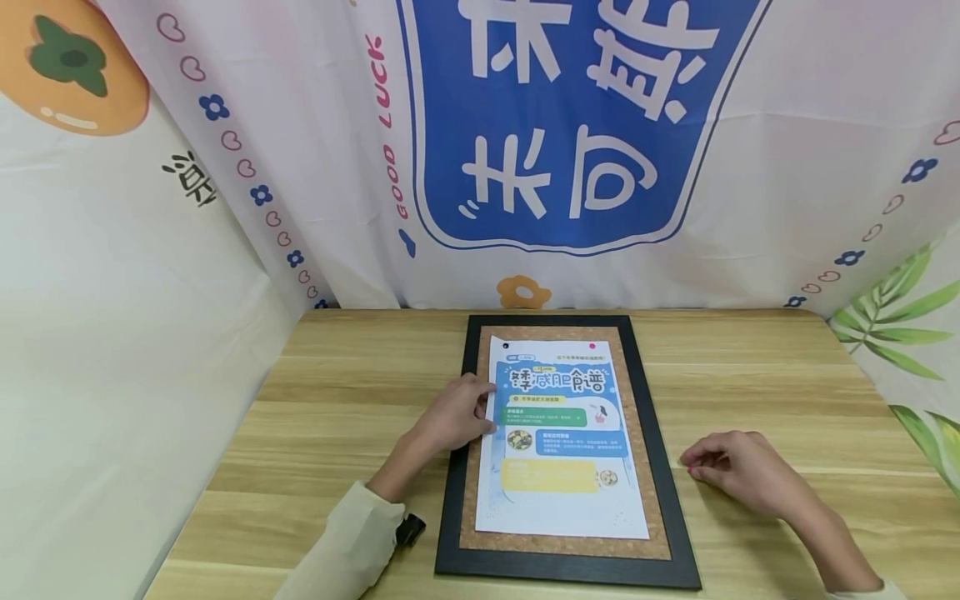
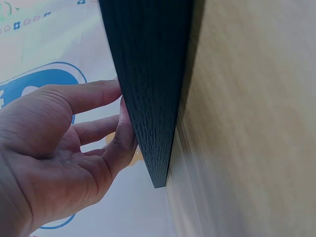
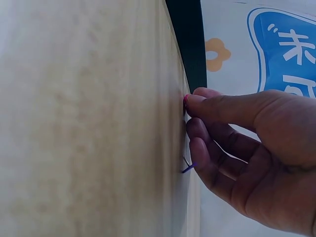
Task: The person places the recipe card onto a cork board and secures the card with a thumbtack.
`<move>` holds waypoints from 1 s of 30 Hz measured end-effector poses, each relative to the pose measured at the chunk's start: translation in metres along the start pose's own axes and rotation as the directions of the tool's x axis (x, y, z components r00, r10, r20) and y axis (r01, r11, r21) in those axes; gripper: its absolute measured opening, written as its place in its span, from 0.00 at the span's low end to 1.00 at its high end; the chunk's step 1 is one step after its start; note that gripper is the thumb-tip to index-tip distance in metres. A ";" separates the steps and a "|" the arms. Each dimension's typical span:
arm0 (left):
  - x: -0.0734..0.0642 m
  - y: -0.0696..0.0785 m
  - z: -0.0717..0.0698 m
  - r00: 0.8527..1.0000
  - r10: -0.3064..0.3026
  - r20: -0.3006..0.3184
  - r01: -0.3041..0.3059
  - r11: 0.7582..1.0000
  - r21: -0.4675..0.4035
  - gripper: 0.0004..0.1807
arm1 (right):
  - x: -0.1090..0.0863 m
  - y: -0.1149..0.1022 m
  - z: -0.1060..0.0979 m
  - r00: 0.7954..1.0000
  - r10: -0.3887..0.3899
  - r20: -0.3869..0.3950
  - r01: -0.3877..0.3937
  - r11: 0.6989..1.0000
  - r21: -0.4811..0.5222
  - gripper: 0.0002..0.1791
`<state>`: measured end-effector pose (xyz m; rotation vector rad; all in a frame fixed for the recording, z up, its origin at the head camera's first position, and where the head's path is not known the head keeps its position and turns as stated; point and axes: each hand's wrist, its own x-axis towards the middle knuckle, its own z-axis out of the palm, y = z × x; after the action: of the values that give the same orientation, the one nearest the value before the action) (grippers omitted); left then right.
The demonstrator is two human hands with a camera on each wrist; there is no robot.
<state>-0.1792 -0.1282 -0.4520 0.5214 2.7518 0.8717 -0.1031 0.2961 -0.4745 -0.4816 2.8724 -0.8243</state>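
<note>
A printed poster lies on a cork board with a black frame. At its top corners sit a black push pin and a pink push pin. My left hand reaches over the frame's left side, its fingertips touching the poster's left edge. To the right of the board, my right hand pinches another pink push pin between thumb and finger, close to the tabletop. Beside its lower fingers is a purple-blue push pin.
The board stands on a wood-grain table. A printed cloth hangs behind and at the sides of the table. A dark object shows at the left cuff.
</note>
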 end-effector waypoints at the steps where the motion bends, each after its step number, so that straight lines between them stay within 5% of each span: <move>1: 0.000 0.000 0.000 1.000 0.000 0.000 0.000 1.000 -0.001 0.34 | 0.000 0.000 0.000 1.000 -0.001 0.003 0.001 1.000 0.001 0.07; 30: -0.001 0.001 -0.001 1.000 -0.009 0.007 0.009 1.000 0.005 0.33 | 0.011 -0.013 -0.011 0.996 -0.079 0.049 0.069 0.981 0.181 0.05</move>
<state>-0.1782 -0.1283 -0.4510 0.5118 2.7484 0.8589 -0.1124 0.2876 -0.4584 -0.5830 2.7112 -1.0528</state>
